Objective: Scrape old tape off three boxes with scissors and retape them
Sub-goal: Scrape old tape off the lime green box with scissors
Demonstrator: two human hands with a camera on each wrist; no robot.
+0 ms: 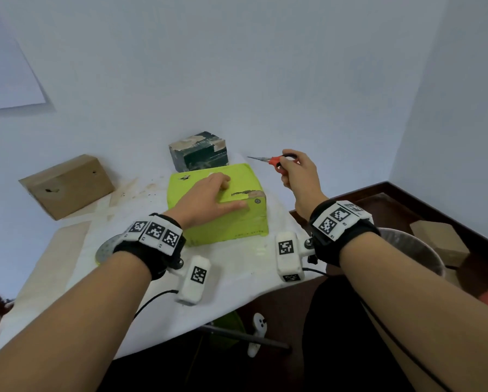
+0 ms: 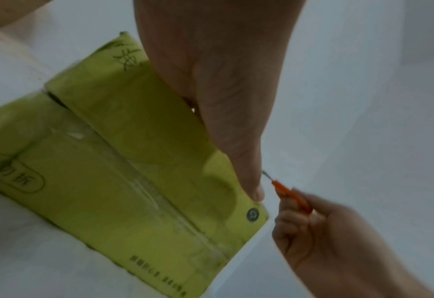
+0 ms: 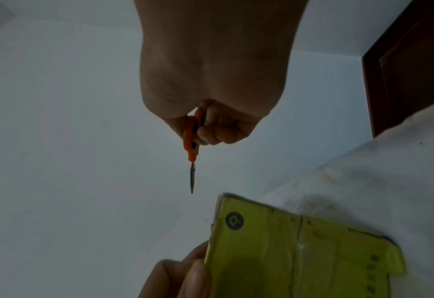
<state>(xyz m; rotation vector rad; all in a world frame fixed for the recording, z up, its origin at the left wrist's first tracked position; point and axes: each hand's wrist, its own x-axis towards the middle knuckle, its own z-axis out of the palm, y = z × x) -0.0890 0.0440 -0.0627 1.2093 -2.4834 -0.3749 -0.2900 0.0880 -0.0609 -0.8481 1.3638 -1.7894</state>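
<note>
Green box [image 1: 237, 222] print too blurred to read; paper sheet [image 1: 5, 77] cropped at left edge.

A green box [image 1: 231, 222] is sitting in the middle of the desk [image 1: 237, 267], with torn tape showing along its top edge. A dark box [image 1: 199, 151] with ripped patches is standing just behind it. A brown box [image 1: 67, 185] with two small holes is lying tilted far to the left. Small orange scissors [image 1: 274, 159] are pointing left, up in the air beside the green box, blades closed.
</note>
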